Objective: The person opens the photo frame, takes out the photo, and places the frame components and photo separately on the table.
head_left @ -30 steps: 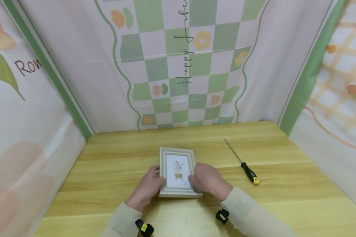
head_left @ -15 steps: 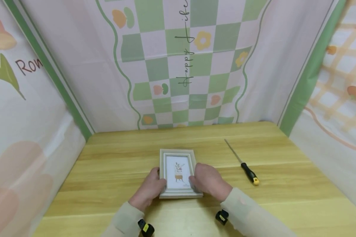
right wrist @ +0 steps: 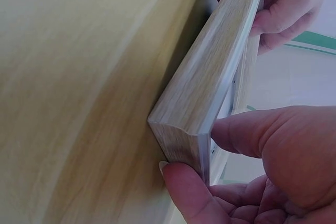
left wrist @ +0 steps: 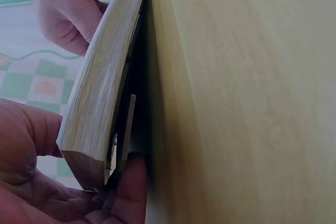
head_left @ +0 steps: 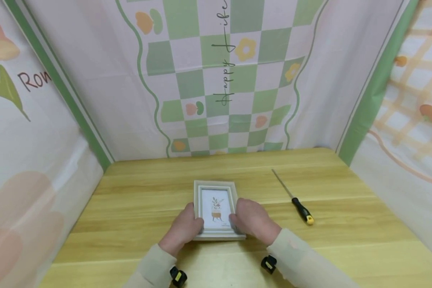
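Observation:
A pale wood-grain picture frame (head_left: 215, 236) is held between both hands, with a print of a potted plant facing up. My left hand (head_left: 183, 227) grips its left side, thumb over the front edge and fingers beneath. On the opposite side my right hand (head_left: 255, 219) pinches the frame, thumb on the front border. The left wrist view shows a thin flap (left wrist: 126, 129) standing slightly away from the frame's back, beside the left fingers. In the right wrist view the right fingertip (right wrist: 184, 182) supports a lower corner.
A screwdriver (head_left: 302, 210) with a black and yellow handle lies on the wooden table (head_left: 129, 192), right of the frame. Printed fabric (head_left: 245, 80) hangs behind and along both sides of the table.
My left hand has shifted slightly right and its thumb lies a little further over the frame's edge. The frame's far edge dipped slightly, then rose a little; the right hand stays nearly still.

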